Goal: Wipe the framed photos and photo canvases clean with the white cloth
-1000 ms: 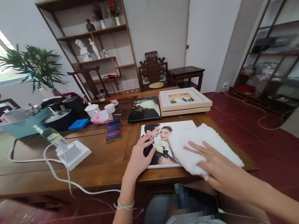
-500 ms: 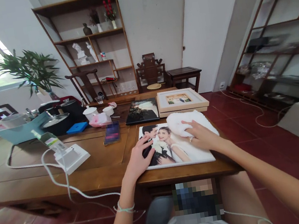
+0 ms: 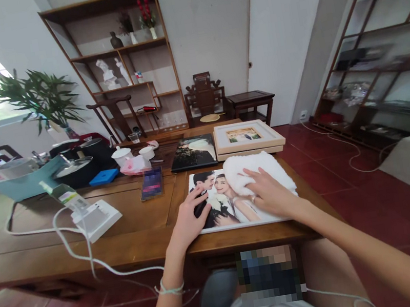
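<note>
A wedding photo panel (image 3: pixel 221 208) with white edges lies flat near the table's front edge. My left hand (image 3: pixel 192 215) rests on its left side, fingers spread and holding nothing. On the panel's right part is a bunched, fluffy white towel (image 3: pixel 269 166). My right hand (image 3: pixel 269 192) presses down on this towel and grips it, with some fingers reaching across its top. Towel and hand hide much of the panel's right side.
Behind the panel lie a dark photo panel (image 3: pixel 193 153) and a light framed picture (image 3: pixel 249 138). A phone (image 3: pixel 151 183), a white box-shaped device (image 3: pixel 101 219) with cables, a blue box (image 3: pixel 103 177) and a pot (image 3: pixel 75 171) stand to the left.
My right hand and the towel have shifted slightly left and toward me across the panel. My left hand stays on the panel, while the whole view has moved a little.
</note>
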A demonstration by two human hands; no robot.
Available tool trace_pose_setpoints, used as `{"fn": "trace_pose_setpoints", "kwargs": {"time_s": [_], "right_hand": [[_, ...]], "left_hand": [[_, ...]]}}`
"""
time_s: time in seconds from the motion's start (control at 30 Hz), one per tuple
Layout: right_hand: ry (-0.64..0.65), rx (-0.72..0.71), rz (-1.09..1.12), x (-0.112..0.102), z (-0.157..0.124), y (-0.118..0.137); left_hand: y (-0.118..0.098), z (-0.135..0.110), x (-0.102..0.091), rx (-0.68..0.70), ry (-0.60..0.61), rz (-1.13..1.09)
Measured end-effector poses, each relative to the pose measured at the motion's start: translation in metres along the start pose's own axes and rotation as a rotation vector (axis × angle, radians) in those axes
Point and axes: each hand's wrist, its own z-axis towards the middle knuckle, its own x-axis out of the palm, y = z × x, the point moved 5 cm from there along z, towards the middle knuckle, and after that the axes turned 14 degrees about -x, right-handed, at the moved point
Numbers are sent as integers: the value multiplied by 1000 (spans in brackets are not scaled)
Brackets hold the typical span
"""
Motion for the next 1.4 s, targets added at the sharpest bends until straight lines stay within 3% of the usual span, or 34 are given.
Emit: {"fn": "trace_pose_setpoints", "kwargs": {"time_s": [0.17,0.3,0.4,0.63,0.8,0.93,1.2,1.3,1.4], "right_hand": [[51,-83,85,-7,-40,59],[75,-151,112,-13,-54,73],[82,-140,106,-15,-45,56],[57,-31,23,-9,8,-18],[33,2,3,0,30,-33],[35,19,-9,2,22,-12],[107,-82,64,-6,-29,70],[102,-132,111,-8,-38,79],[76,-142,126,-9,-35,69]], "left_hand": [[-1,0,0,-3,13,-2],[-1,0,0,-3,16,0],[-1,-1,0,9,24,-2],[0,-1,-1,17,25,-7],[1,-1,0,10,8,-9],[2,0,0,-9,5,-14],[1,-1,0,-3,1,-27],[0,-1,0,2,6,-21],[0,-1,1,11,13,-9]]}}
